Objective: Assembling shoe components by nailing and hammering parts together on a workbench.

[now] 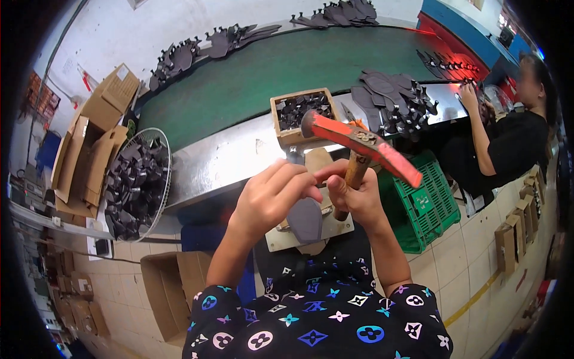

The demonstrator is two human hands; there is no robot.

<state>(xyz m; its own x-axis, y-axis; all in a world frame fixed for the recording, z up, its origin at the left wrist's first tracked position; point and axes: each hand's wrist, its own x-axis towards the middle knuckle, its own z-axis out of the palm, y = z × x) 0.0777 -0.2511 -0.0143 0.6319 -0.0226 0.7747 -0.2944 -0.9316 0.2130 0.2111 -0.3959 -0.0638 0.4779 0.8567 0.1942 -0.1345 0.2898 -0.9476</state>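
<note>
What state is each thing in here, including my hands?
Hammer: held, head uppermost
Right hand: closed around the hammer
Left hand: fingers bent, grip unclear
Grey sole: lying below the hands
Wooden box: open, full of dark pieces
Round basket: open, heaped with dark pieces
Cardboard box on the floor: open

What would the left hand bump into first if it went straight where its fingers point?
Probably the right hand, which holds the hammer. The left hand points toward it, and they look very close, though depth is hard to judge.
</note>
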